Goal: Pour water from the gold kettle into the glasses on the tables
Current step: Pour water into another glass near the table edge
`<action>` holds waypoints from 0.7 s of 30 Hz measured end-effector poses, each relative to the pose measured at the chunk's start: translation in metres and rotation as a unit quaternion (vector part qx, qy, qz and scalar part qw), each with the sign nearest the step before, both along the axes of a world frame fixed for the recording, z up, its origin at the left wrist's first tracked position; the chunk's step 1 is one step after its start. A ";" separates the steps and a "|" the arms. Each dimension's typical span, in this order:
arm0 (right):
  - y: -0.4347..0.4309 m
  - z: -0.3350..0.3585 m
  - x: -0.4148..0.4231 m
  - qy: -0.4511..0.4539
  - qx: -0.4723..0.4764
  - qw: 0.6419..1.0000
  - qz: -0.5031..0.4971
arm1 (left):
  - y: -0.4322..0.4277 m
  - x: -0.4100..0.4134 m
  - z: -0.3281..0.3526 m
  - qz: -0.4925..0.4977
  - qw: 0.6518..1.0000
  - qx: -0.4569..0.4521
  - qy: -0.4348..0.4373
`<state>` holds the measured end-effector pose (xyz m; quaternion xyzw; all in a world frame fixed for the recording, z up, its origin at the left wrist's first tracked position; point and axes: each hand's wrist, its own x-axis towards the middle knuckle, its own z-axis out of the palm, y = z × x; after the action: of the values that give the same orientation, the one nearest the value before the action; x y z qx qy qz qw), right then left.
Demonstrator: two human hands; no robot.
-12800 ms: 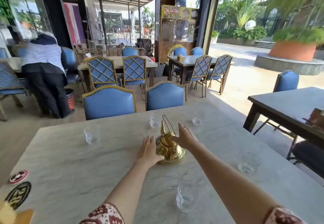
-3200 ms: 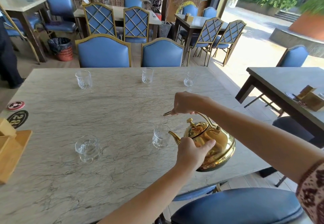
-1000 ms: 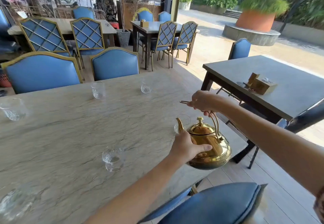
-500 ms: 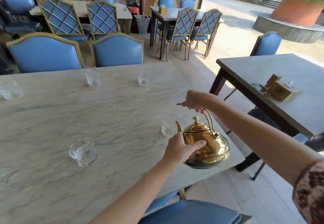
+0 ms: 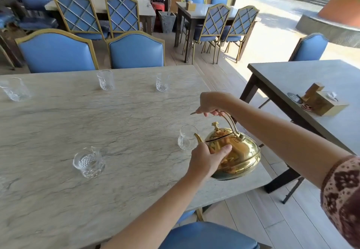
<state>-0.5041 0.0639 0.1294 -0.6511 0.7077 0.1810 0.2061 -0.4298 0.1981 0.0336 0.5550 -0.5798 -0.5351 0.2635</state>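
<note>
Likely heavy and slick, the gold kettle point(image 5: 236, 152) hangs from the right hand point(image 5: 211, 104) gripping its handle, the left hand point(image 5: 205, 160) cupping its belly.

The right hand point(image 5: 211, 102), knuckles up and fingers curled, grips the top handle of the gold kettle point(image 5: 243, 151), its bare forearm reaching in from the right out of a patterned sleeve point(image 5: 342, 196). The left hand point(image 5: 204, 161) cups the kettle's side, thumb laid flat across it, the bare left forearm stretching up from below
</note>
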 end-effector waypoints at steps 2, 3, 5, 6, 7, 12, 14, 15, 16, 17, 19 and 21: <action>-0.001 0.004 0.001 0.005 -0.004 1.000 0.011 | -0.002 0.000 0.006 0.004 1.000 -0.004 -0.001; -0.002 0.005 0.003 0.009 -0.005 1.000 0.016 | -0.002 0.000 0.010 0.004 1.000 -0.006 0.002; -0.003 0.007 0.006 0.019 -0.002 1.000 0.024 | -0.001 0.000 0.014 0.003 1.000 -0.006 0.009; -0.003 0.007 0.007 0.025 -0.002 0.999 0.027 | -0.001 0.000 0.015 0.004 1.000 -0.004 0.013; -0.003 0.008 0.008 0.030 -0.002 0.999 0.031 | -0.001 0.000 0.017 0.005 1.000 -0.003 0.016; -0.004 0.013 0.013 0.051 0.004 0.998 0.039 | -0.002 -0.003 0.018 0.016 0.999 0.007 0.040; -0.004 0.014 0.014 0.060 0.007 0.997 0.045 | 0.000 -0.005 0.019 0.021 0.999 0.008 0.047; -0.004 0.015 0.015 0.065 0.009 0.997 0.050 | 0.000 -0.006 0.019 0.026 0.998 0.008 0.050; -0.004 0.016 0.016 0.071 0.010 0.996 0.055 | 0.001 -0.007 0.020 0.030 0.998 0.009 0.050; -0.004 0.017 0.017 0.075 0.012 0.995 0.057 | 0.002 -0.007 0.022 0.036 0.998 0.009 0.048; -0.004 0.019 0.017 0.082 0.013 0.995 0.062 | 0.003 -0.009 0.024 0.043 0.998 0.004 0.044; -0.004 0.020 0.018 0.090 0.014 0.993 0.068 | 0.004 -0.010 0.025 0.048 0.998 -0.001 0.047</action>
<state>-0.4860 0.0599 0.1495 -0.6760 0.6746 0.2626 0.1378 -0.4402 0.2024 0.0588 0.5558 -0.5401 -0.5469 0.3167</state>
